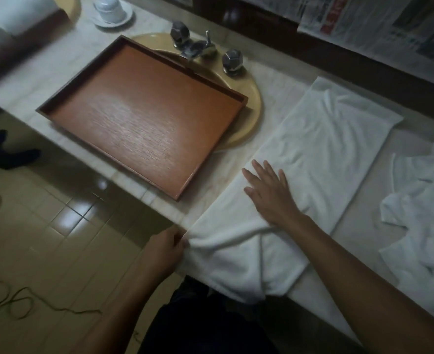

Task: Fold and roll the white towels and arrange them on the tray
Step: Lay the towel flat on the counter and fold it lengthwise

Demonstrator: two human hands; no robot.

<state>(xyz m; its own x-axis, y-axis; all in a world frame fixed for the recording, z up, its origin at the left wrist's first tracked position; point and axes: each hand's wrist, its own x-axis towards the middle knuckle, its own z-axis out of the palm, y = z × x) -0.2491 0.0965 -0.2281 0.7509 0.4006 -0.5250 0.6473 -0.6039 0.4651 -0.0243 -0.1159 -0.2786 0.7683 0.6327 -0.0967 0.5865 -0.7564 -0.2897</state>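
Towel point(313, 154) is lying on the counter point(274, 85) just right of the tray point(139, 103), long axis running from front edge to back, and you are pinching its near corner in your left hand point(164, 251) while your right hand point(269, 190) is pressing it flat, fingers straight.

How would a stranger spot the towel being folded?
Find the wooden tray over the sink. Right of it a long white towel lies along the counter. Unlike the crumpled towel further right, the right hand rests on it and the left hand pinches its near corner.
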